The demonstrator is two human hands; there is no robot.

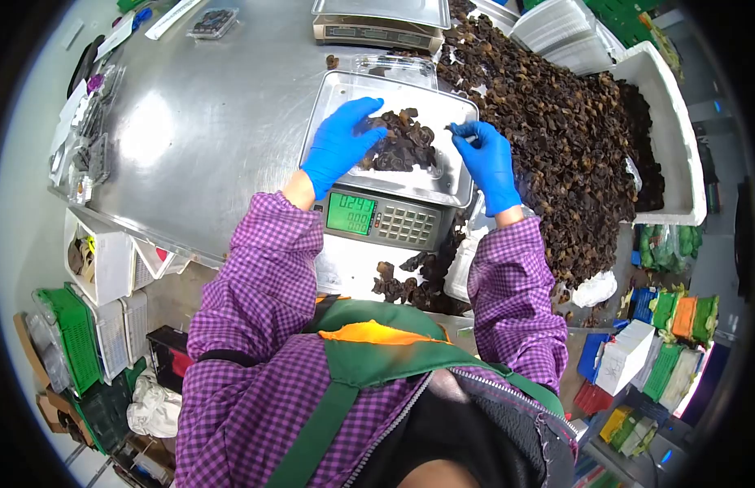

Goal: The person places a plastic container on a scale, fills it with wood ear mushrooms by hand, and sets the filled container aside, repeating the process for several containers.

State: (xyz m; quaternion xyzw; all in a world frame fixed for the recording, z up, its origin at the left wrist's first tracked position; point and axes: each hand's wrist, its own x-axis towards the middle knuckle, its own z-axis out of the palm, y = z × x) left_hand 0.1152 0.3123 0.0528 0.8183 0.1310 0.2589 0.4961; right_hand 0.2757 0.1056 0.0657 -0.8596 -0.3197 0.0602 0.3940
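Observation:
A digital scale (383, 216) with a green display stands in front of me on the steel table (207, 122). On its metal pan (455, 189) sits a clear plastic tray filled with dark dried mushrooms (403, 146). My left hand (341, 142), in a blue glove, rests flat on the left side of that pile, fingers spread. My right hand (485, 154), also gloved, pinches a small dark mushroom piece (457, 128) over the right side of the pan.
A large heap of the same dark mushrooms (565, 138) covers the table to the right, bounded by white crates (678, 122). A second scale (377, 24) stands at the back. Small packed trays (213, 21) and bags lie at the far left. Baskets and boxes stand on the floor.

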